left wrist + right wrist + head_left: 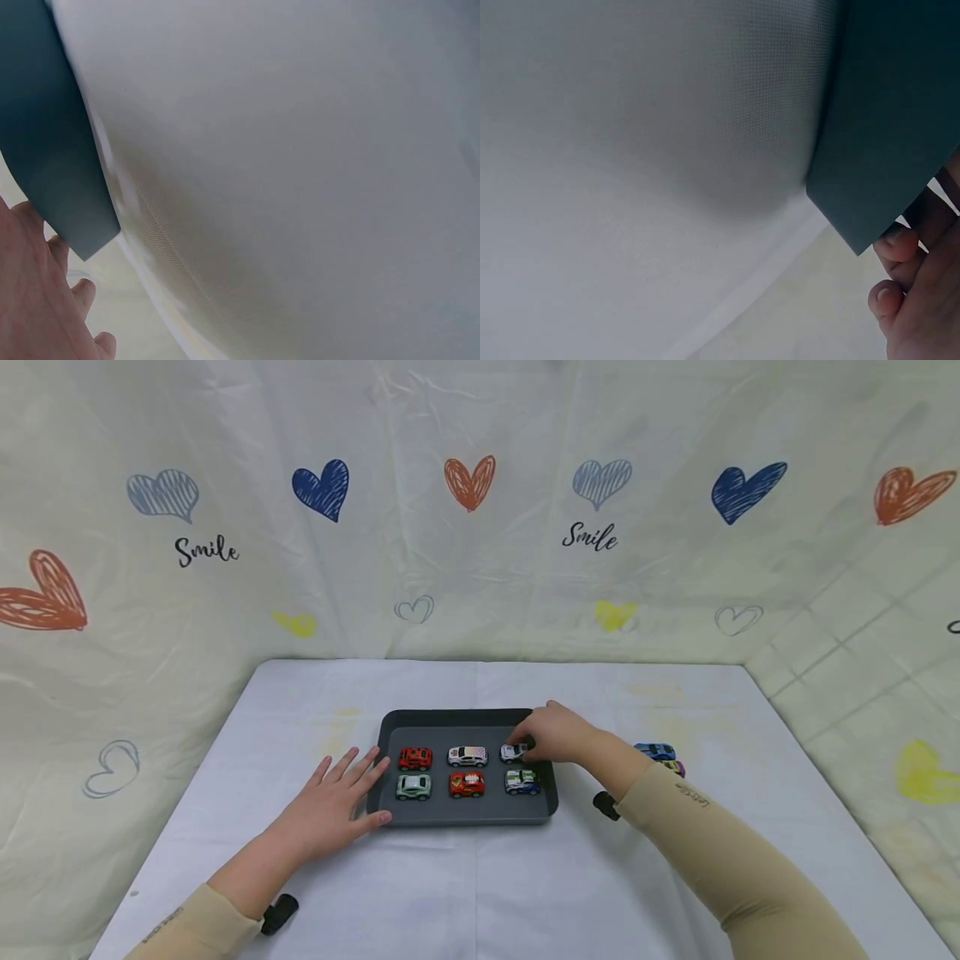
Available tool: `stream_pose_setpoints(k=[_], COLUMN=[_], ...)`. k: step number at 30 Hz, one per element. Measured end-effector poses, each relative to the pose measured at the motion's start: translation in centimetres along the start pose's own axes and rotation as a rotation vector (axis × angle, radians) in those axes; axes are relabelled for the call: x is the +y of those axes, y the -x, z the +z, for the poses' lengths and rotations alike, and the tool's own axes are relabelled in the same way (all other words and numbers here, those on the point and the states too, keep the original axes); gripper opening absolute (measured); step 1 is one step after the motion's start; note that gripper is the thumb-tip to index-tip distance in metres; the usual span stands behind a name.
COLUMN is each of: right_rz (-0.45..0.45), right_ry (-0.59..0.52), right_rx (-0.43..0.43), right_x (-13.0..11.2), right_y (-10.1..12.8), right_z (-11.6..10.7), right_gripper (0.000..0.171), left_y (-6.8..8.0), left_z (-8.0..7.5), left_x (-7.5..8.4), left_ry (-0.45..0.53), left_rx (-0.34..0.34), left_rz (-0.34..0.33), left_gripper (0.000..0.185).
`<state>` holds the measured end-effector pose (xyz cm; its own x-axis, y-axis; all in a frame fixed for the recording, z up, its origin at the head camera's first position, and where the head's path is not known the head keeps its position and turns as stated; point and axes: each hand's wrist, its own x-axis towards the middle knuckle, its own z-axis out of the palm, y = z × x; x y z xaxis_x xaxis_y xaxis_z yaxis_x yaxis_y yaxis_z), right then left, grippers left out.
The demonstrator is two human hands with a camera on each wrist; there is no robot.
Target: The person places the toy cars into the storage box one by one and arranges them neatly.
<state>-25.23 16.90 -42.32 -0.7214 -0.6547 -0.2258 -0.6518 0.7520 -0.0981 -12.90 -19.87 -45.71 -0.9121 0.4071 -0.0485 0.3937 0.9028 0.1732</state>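
A dark grey tray [472,812] holds several small toy cars in two rows. My right hand [558,734] reaches over its right side and pinches a white toy car [512,752] at the right end of the back row; the fingers hide part of that car. In front of it stands a white, blue and green car [522,782]. A white patterned car [467,756] and two red cars, one at back left [416,758] and one at front middle [467,784], are nearby, with a pale green car [413,787] at front left. My left hand [327,810], fingers spread, touches the tray's left edge.
Right of the tray, a blue toy car [656,751] and a purple and yellow one [674,767] lie partly hidden behind my right forearm. A white cloth [480,893] covers the table. Behind it hangs a heart-printed curtain [480,568].
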Motion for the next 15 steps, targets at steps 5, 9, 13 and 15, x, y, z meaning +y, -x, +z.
stream_pose_setpoints(k=[5,9,13,15], right_rz=[-0.013,-0.015,-0.007,-0.005], right_ry=[0.012,-0.01,-0.033,-0.041], right_rx=[0.001,0.022,0.044,0.046], right_x=[-0.1,-0.2,-0.3,-0.3], right_y=[0.2,0.5,0.8,0.9], right_z=[-0.4,-1.1,-1.8,-2.1], right_gripper=[0.036,0.037,0.038,0.038], left_y=[0.0,0.0,0.0,0.0], left_z=[0.0,0.1,0.1,0.1], left_x=[0.0,0.0,0.0,0.0], left_ry=[0.008,0.007,0.006,0.007], left_rx=[0.002,0.001,0.007,0.01], left_rz=[0.003,0.004,0.004,0.005], left_gripper=[0.085,0.085,0.084,0.084])
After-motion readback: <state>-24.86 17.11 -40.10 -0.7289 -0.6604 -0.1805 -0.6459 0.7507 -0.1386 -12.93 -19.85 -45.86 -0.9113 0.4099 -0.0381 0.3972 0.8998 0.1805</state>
